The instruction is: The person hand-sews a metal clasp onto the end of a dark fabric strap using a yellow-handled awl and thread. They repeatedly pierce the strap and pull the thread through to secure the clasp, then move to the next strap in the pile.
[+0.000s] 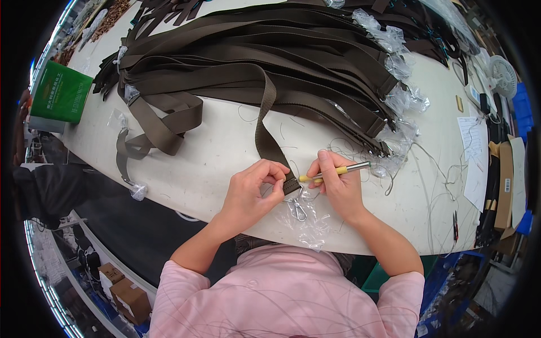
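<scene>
My left hand (252,188) is closed in a pinch at the stitched end of a dark olive webbing strap (270,143). A metal snap hook (298,212) hangs from that end, lying on crumpled clear plastic wrap (313,231) near the table's front edge. In my right hand (342,188) is a slim pen-shaped tool (356,167) with a yellow and silver barrel. Its yellow tip points left, close beside the strap end; whether it touches cannot be made out. From my left hand the strap runs up toward the pile behind.
A large bundle of similar straps (225,50) covers the back of the white table (225,129), plastic-wrapped at its right ends. A green container (61,92) stands left. Loose threads, papers (472,135), small snips (455,225) and a white fan (502,76) are at right.
</scene>
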`<state>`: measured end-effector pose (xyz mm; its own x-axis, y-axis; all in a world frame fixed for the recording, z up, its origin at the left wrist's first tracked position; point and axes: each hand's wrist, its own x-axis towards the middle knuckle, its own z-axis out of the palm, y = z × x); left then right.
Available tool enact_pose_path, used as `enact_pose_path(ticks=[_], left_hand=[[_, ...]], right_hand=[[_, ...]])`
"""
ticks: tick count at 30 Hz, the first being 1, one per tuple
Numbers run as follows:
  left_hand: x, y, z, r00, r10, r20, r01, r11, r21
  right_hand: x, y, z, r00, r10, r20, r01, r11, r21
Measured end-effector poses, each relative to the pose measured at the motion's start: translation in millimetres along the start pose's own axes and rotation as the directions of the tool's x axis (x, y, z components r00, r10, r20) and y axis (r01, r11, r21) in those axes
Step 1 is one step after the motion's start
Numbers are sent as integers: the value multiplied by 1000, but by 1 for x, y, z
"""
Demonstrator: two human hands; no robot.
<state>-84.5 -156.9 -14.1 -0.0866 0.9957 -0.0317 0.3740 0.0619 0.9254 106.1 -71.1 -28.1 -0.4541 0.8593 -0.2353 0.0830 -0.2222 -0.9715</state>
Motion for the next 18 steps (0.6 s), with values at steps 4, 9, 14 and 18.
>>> enact_pose_path(ticks=[4, 9, 14, 18], left_hand=[[0, -4, -10, 996, -24, 86, 33, 993, -110], [2, -7, -26, 971, -41, 234, 103, 960, -259], [5, -16, -30, 960, -38, 278, 136, 930, -341], [-2, -20, -26, 972, -9, 234, 99, 922, -375]], right_hand=[[-1, -1, -2, 1000, -5, -25, 6, 999, 32], [1, 0, -9, 987, -149, -57, 156, 974, 162], [-12, -6, 10, 996, -75, 39, 73, 996, 48], [-9, -7, 19, 999, 15, 39, -17, 999, 48]])
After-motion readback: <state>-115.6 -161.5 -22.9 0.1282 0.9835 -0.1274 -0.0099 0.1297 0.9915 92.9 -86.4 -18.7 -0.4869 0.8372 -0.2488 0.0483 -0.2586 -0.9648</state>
